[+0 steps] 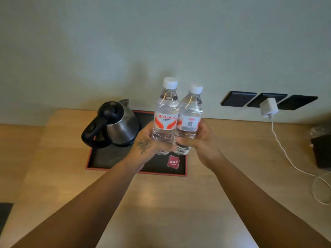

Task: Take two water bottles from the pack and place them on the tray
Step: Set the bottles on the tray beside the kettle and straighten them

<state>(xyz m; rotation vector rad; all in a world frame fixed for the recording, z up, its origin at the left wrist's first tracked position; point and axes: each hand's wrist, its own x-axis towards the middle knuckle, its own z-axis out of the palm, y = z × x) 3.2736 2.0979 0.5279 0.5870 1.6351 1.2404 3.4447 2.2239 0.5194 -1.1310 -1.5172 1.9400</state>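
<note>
Two clear water bottles with white caps stand upright side by side over the right part of a black tray with a red rim (136, 172). My left hand (146, 147) grips the lower body of the left bottle (165, 111), which shows a red and white label. The right bottle (189, 115) is held low down by my right hand (202, 142). The bottles touch each other. Their bases are at the tray floor beside a red logo card (173, 161); I cannot tell whether they rest on it. No pack is in view.
A steel electric kettle (114, 124) with a black handle occupies the tray's left half. Black wall sockets (268, 102) hold a white charger (268, 107) whose cable trails over the wooden desk (170, 203) at right. A dark object (322, 151) sits at the right edge.
</note>
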